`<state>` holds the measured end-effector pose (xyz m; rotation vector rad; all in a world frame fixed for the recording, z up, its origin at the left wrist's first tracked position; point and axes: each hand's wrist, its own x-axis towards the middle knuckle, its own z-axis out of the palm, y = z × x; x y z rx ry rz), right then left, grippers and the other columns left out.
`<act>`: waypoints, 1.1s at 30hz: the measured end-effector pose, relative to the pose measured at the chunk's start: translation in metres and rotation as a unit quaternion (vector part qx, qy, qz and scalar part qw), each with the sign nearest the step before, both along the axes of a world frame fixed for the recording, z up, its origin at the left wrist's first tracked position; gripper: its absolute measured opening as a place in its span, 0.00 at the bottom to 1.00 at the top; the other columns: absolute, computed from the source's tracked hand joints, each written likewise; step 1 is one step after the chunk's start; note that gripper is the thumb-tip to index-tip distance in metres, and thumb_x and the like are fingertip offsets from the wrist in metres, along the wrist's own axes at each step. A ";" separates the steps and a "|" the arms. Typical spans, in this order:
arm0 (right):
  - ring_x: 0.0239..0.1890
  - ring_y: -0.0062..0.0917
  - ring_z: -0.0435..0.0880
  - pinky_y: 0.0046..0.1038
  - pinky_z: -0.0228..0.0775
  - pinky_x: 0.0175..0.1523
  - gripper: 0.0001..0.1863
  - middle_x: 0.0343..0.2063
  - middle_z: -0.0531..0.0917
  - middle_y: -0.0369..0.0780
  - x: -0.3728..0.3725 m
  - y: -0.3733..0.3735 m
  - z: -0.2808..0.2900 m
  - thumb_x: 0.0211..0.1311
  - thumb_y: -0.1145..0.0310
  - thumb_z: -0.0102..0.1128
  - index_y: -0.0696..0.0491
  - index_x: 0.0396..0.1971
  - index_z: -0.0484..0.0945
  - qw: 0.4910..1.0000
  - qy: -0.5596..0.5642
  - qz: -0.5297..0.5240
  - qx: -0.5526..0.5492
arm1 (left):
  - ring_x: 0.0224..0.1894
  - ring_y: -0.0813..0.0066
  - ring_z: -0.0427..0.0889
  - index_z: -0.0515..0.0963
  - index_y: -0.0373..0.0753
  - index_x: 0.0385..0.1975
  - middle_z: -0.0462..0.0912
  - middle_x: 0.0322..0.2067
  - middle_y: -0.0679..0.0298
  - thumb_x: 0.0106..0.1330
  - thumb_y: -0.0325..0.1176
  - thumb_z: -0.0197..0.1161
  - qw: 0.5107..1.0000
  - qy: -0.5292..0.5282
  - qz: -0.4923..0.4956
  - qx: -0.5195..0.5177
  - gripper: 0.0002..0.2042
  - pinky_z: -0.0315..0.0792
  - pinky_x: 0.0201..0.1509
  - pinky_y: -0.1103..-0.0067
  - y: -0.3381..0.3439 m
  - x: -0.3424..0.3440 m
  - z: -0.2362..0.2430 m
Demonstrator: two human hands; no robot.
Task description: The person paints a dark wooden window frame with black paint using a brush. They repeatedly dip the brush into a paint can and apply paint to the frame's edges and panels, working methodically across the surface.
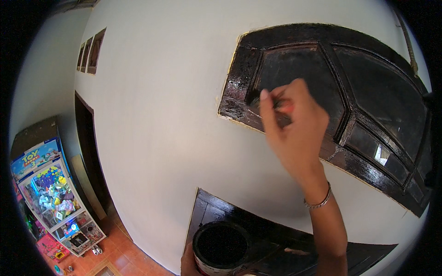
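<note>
My right hand (pixel 299 115) is raised at the lower left corner of a dark brown wooden window frame (pixel 239 69), its fingers pinched round a small paintbrush (pixel 286 108). Reddish colour shows on the brush between the fingers; its dark bristle end is hard to make out against the frame. Wet, glossy dark paint shines on the frame's left side and lower rail. Low in the view, my left hand (pixel 188 263) grips the side of an open can (pixel 221 246) of very dark paint. Most of that hand is hidden by the can and the picture's edge.
Behind the can is a lower dark wooden panel (pixel 262 223). White wall (pixel 161 106) surrounds both. At far left, a toy-filled display cabinet (pixel 55 198) stands by a dark doorway (pixel 90 147) on orange tiles (pixel 120 257). Small openings (pixel 95 50) sit high up; a cord (pixel 407 41) hangs upper right.
</note>
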<state>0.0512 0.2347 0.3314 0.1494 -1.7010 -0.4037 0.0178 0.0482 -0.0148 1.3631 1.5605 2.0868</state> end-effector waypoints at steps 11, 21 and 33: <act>0.25 0.28 0.84 0.26 0.75 0.30 0.12 0.25 0.83 0.42 0.001 0.020 0.019 0.63 0.75 0.72 0.56 0.31 0.73 0.999 -0.008 0.026 0.022 | 0.55 0.61 0.84 0.64 0.30 0.67 0.82 0.54 0.50 0.38 0.37 0.90 0.999 -0.026 0.000 0.018 0.54 0.79 0.59 0.67 0.000 0.001 -0.004; 0.22 0.22 0.77 0.22 0.71 0.29 0.09 0.26 0.82 0.39 0.001 0.040 0.027 0.61 0.74 0.74 0.55 0.33 0.79 0.992 0.100 0.053 0.063 | 0.55 0.61 0.83 0.64 0.30 0.67 0.82 0.54 0.50 0.37 0.35 0.90 0.999 -0.030 -0.001 0.012 0.54 0.79 0.59 0.68 -0.001 0.000 -0.005; 0.21 0.19 0.74 0.22 0.69 0.29 0.06 0.29 0.85 0.38 0.010 0.022 0.010 0.63 0.77 0.69 0.56 0.33 0.78 0.995 0.066 0.070 0.021 | 0.55 0.61 0.84 0.63 0.30 0.67 0.82 0.54 0.50 0.38 0.36 0.90 1.000 -0.028 0.001 0.011 0.54 0.79 0.59 0.68 0.001 0.000 -0.006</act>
